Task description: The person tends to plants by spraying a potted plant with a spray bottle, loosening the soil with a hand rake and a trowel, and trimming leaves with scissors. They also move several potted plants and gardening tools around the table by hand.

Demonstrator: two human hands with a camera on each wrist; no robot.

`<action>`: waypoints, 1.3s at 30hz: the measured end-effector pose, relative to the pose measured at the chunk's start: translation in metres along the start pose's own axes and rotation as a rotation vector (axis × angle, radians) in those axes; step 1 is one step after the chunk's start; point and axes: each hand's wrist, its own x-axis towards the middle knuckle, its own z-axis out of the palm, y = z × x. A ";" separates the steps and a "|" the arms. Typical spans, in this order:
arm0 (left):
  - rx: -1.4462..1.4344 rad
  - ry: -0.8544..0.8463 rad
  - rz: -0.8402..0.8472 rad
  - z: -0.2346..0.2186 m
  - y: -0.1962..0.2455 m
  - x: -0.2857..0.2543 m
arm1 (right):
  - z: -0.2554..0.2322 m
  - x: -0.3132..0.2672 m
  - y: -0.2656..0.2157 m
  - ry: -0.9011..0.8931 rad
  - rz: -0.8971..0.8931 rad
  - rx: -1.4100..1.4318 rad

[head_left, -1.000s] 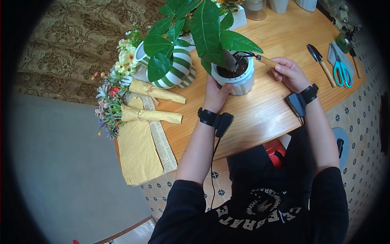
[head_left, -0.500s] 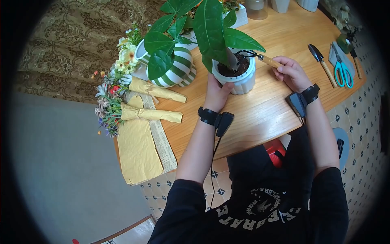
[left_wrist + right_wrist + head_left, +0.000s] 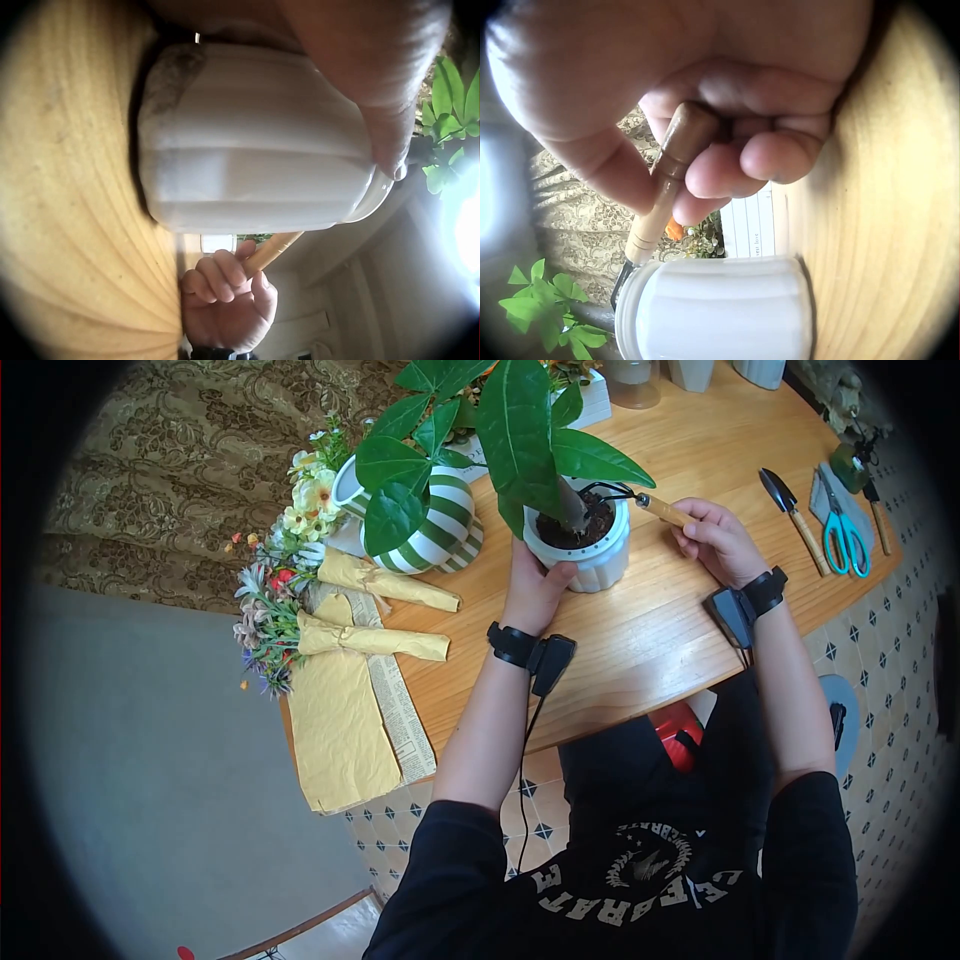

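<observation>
The white pot is sitting slightly farther right on the surface than a second ago. The left grip is curling round its side; the right grip is pinching a hand rake that is reaching over the soil. Scissors are lying off to the right.

both forearms extended forward; left grip curved, right grip pinching, fingers curled

Pot glossy, smooth; tool handle smooth wood; tabletop shiny wood; wrapping creased paper.
</observation>
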 end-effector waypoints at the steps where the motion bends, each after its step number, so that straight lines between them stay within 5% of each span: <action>1: -0.003 -0.001 0.002 0.000 -0.001 0.000 | 0.000 0.000 0.000 -0.005 -0.002 0.001; 39: -0.071 -0.053 0.018 -0.002 -0.003 0.003 | 0.002 0.000 -0.001 -0.004 -0.014 -0.010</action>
